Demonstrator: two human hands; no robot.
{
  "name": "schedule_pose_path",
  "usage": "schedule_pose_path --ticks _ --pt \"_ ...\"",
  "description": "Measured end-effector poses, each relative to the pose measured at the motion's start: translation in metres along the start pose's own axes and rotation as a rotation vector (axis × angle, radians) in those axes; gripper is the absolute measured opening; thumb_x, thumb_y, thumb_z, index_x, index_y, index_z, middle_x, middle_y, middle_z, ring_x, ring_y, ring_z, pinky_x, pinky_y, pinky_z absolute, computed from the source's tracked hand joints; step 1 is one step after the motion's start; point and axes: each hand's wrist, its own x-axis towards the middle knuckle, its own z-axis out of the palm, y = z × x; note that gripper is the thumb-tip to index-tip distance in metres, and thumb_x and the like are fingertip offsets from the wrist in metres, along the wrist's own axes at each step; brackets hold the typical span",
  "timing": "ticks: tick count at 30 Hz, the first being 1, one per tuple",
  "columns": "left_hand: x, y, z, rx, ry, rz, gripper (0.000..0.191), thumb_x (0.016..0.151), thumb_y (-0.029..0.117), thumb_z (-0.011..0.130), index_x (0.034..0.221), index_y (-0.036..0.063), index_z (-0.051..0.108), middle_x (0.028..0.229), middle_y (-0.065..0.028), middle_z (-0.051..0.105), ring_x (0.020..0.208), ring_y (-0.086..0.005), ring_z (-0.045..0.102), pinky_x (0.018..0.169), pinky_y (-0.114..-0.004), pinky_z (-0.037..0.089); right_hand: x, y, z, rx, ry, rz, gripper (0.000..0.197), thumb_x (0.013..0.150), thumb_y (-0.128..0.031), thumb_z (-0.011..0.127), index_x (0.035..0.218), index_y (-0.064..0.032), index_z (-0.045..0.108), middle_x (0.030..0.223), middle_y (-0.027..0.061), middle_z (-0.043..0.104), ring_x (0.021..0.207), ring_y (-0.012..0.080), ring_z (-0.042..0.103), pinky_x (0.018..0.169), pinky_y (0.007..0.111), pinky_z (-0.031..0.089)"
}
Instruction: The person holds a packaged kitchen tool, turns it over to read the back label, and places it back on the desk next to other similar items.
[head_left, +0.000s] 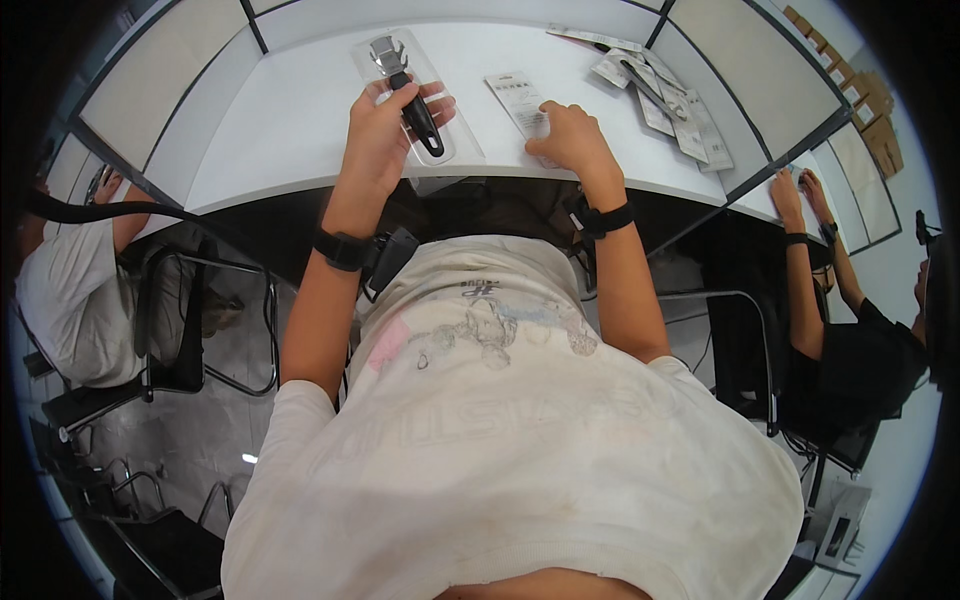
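My left hand (379, 135) grips a kitchen tool with a black handle (421, 116) and a claw-like metal head (388, 56). The thumb presses on the handle while the fingers spread behind it. A clear plastic blister shell (461, 131) surrounds the tool; whether the tool is seated in it I cannot tell. My right hand (581, 139) is over the right side of a printed backing card (514, 97), thumb and forefinger apart. The card lies flat on the white table and bears writing. Part of it is hidden under this hand.
A loose pile of packaged tools on printed cards (667, 105) lies at the back right. Partition panels (720, 67) enclose the white table (285, 112). People sit at neighbouring places on the left (82, 300) and right (862, 360).
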Motion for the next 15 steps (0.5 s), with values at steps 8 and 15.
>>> schedule_pose_path --ticks 8,15 --pt "-0.005 0.005 0.006 0.04 0.018 -0.016 0.024 0.102 0.01 0.052 0.121 -0.0044 0.049 0.117 -0.0264 0.066 0.1 -0.0325 0.071 0.089 -0.039 0.062 0.03 0.07 -0.025 0.084 0.397 -0.274 0.032 0.079 -0.024 0.077 0.099 -0.0002 0.072 0.1 0.0228 0.071 0.095 0.0391 0.069 0.086 0.045 0.055" --pt "-0.002 0.002 0.006 0.043 0.002 -0.03 0.024 0.102 0.01 0.053 0.12 -0.0034 0.048 0.115 -0.0256 0.067 0.097 -0.0305 0.072 0.088 -0.039 0.063 0.092 0.173 -0.084 -0.42 0.315 0.187 0.029 0.083 -0.019 0.071 0.109 -0.0052 0.073 0.113 0.0217 0.072 0.108 0.0408 0.068 0.091 0.05 0.055"
